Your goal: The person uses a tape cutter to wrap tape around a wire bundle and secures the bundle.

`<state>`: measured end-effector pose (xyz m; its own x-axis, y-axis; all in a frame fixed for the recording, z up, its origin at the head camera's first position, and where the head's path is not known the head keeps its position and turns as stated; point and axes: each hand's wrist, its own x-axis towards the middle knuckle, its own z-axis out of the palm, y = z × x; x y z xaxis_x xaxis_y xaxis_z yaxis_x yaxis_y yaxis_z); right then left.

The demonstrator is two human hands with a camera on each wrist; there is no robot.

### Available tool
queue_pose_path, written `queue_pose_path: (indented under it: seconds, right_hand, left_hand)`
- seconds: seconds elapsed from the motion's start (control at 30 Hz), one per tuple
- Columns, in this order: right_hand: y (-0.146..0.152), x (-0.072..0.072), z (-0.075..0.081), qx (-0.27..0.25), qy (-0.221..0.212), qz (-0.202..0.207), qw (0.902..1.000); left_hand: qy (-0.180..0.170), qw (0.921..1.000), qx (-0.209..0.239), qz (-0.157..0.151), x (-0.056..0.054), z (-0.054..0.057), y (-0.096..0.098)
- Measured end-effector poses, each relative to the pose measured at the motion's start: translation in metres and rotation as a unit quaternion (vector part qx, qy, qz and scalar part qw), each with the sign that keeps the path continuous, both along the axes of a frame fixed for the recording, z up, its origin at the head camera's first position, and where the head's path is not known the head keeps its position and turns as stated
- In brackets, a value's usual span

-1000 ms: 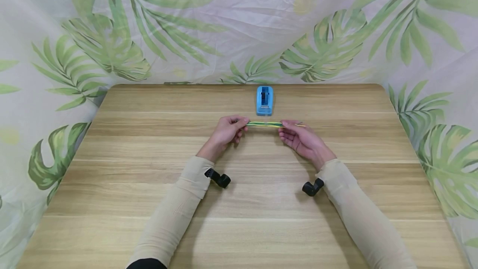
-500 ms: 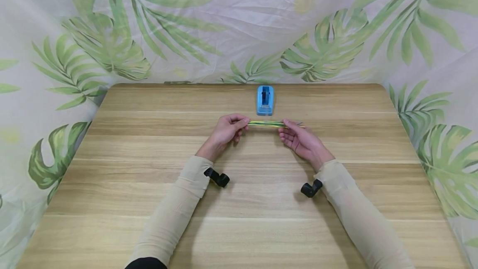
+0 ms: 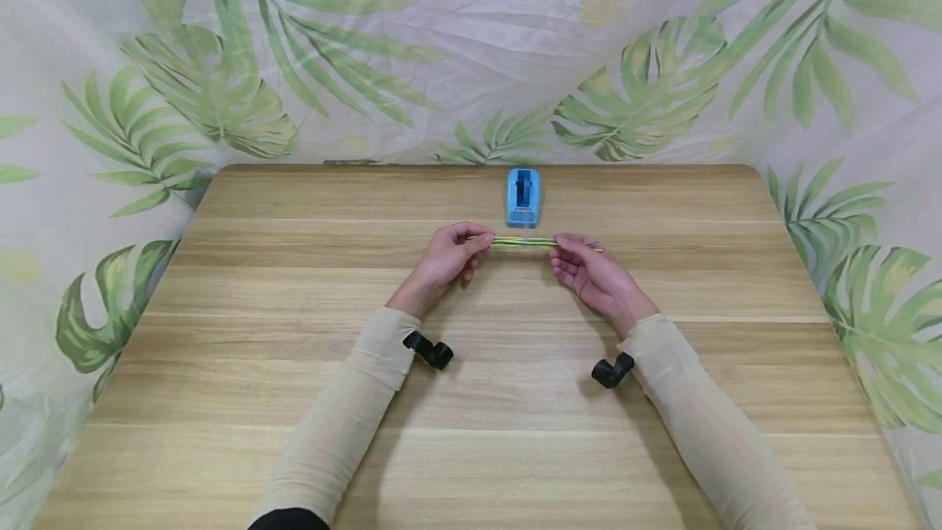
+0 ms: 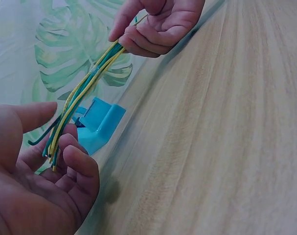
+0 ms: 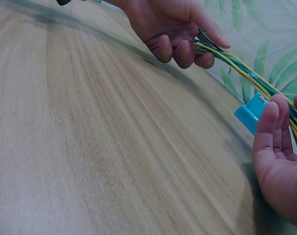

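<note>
A bundle of several thin green and yellow wires [image 3: 524,242] stretches level between both hands, in front of the blue tape dispenser [image 3: 522,199]. My left hand [image 3: 450,256] holds its left end between thumb and fingers; loose wire ends [image 4: 54,159] lie over those fingers in the left wrist view. At the other end, my right hand [image 3: 594,272] pinches the bundle, and a few tips stick out past its fingers. A glossy patch [image 4: 95,69] shows around the bundle's middle. In the right wrist view, the near hand [image 5: 280,156] partly hides the dispenser.
The wooden table [image 3: 515,432] reaches back to a leaf-patterned cloth [image 3: 471,56], with the dispenser near the table's back edge. Small black cameras [image 3: 428,350] sit on both sleeved wrists.
The wires have turned slightly within the fingers, so their green and yellow strands lie differently. Both hands stay nearly in place, keeping hold of the bundle's ends.
</note>
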<state>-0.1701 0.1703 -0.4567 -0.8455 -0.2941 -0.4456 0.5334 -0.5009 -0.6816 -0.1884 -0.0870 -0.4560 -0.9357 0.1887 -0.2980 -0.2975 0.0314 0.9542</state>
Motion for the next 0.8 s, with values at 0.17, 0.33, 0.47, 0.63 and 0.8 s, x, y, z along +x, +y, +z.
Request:
queue_pose_path:
  seconds: [0.17,0.33,0.47,0.63,0.8]
  right_hand:
    - [0.0014,-0.0014,-0.0015,0.000,0.004,0.004,1.0000]
    - [0.0025,-0.0033,-0.0037,0.001,0.005,0.005,1.0000]
    - [0.0033,-0.0043,-0.0043,0.001,0.005,0.005,1.0000]
    - [0.0037,-0.0052,-0.0042,0.004,0.006,0.005,1.0000]
    - [0.0041,-0.0061,-0.0045,0.007,0.008,0.009,0.9999]
  left_hand:
    - [-0.008,0.9999,-0.014,-0.003,-0.0008,0.0003,0.0014]
    - [-0.011,0.9988,-0.043,-0.019,-0.0022,0.0011,0.0017]
    - [-0.009,0.9977,-0.059,-0.033,-0.0032,0.0030,0.0012]
    - [-0.001,0.9974,-0.060,-0.039,-0.0057,0.0024,-0.0010]
    - [0.022,0.9978,-0.054,-0.034,-0.0082,0.0006,-0.0019]
